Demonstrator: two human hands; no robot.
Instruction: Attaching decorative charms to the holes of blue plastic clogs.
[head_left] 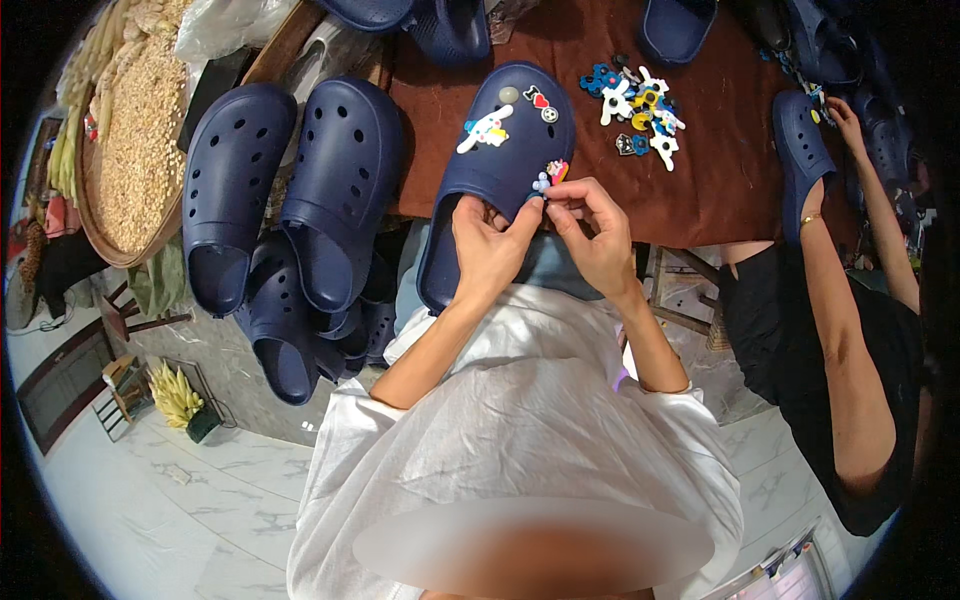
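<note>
A navy clog (500, 168) lies toe-away on the brown cloth in front of me. My left hand (485, 250) grips it, fingers inside the opening and thumb on the outer side. My right hand (595, 232) pinches a small blue shoe charm (537, 198) against the clog's right side, touching the left thumb; the fingertips partly hide it. Just above sits a red, pink and yellow charm (557, 173). Farther up the toe are a white long-eared charm (485, 130), a round grey charm (509, 95), a red heart charm (541, 101) and a soccer-ball charm (549, 115).
Loose charms (615, 104) lie piled on the brown cloth (720, 150). Several navy clogs (240, 150) stand at left, others along the far edge. At right, a co-worker's hands (848, 128) handle another clog (800, 150). A basket of grains (140, 150) is far left.
</note>
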